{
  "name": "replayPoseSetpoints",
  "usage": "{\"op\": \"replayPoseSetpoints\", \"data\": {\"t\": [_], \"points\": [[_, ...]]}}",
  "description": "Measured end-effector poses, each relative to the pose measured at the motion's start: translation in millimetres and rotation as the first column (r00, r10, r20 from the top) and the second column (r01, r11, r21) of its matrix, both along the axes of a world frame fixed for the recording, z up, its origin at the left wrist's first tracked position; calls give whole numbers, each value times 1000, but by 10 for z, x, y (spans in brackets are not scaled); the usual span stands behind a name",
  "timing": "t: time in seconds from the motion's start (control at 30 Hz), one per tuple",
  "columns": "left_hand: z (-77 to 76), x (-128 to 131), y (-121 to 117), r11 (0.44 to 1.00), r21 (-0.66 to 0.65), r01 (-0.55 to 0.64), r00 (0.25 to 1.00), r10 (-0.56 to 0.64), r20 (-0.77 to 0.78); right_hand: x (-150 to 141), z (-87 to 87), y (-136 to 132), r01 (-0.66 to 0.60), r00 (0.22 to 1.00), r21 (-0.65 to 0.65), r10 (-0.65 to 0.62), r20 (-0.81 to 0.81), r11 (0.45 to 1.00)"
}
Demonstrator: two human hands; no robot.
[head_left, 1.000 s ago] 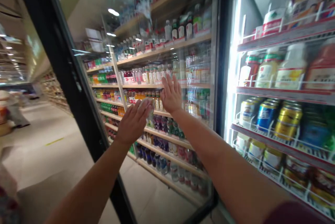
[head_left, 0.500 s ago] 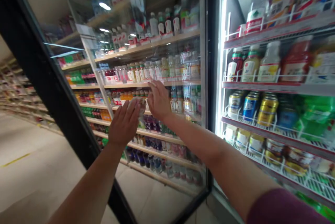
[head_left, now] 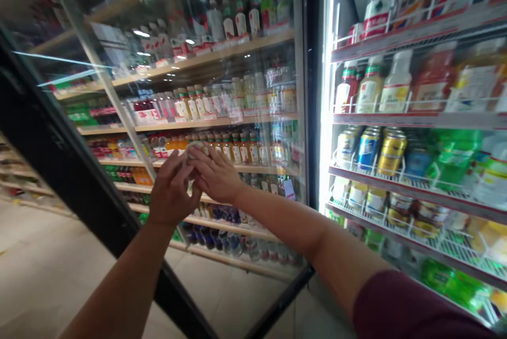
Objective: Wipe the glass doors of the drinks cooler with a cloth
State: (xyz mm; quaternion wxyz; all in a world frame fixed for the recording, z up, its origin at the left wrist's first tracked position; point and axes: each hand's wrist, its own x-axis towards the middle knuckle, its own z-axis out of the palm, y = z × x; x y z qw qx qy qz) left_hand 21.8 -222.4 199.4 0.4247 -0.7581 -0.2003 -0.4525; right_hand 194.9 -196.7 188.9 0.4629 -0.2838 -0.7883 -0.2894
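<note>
A small, pale crumpled cloth [head_left: 197,147] shows between my two hands, in front of the glass door [head_left: 253,244] of a drinks fridge. My left hand [head_left: 173,191] is closed on the cloth's left side, fingers bent and the thumb towards the right hand. Over the cloth's right side lies my right hand [head_left: 217,175], its fingers closed on it and overlapping the left fingertips. Much of the cloth is covered by the fingers. Whether it touches the glass I cannot tell.
The door's black frame [head_left: 75,165] slants across the left. On the right stand lit fridge shelves [head_left: 396,120] with bottles and cans [head_left: 392,151]. Bottle-filled shelves [head_left: 222,122] show in the glass. Pale floor tiles [head_left: 51,270] lie below left.
My right hand has come left and down from its raised place beside the glass and joined my left hand at the cloth. My left hand has turned and curled its fingers. The view has shifted slightly.
</note>
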Motion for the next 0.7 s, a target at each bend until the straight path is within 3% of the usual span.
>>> {"op": "replayPoseSetpoints", "data": {"t": [0.1, 0.23, 0.33, 0.43, 0.53, 0.7], "points": [[18, -22, 31, 1000, 7, 28, 999, -28, -38, 54, 51, -33, 93, 996, -45, -92, 19, 995], [-29, 14, 75, 997, 73, -35, 999, 34, 25, 252, 142, 59, 67, 991, 3, -67, 116, 998], [-60, 85, 89, 990, 1, -139, 988, 138, 74, 501, 234, 239, 13, 986, 31, -18, 165, 999], [-57, 160, 91, 965, -126, -231, 967, 243, 83, 679, 264, 397, -23, 998, 15, 22, 65, 1000], [-45, 206, 89, 950, -184, -253, 959, 272, 81, 647, 144, 425, -53, 999, -6, 53, 1, 999], [-69, 180, 96, 948, -166, -273, 953, 290, 90, 355, -148, 286, -134, 991, 19, 135, -27, 991]]}}
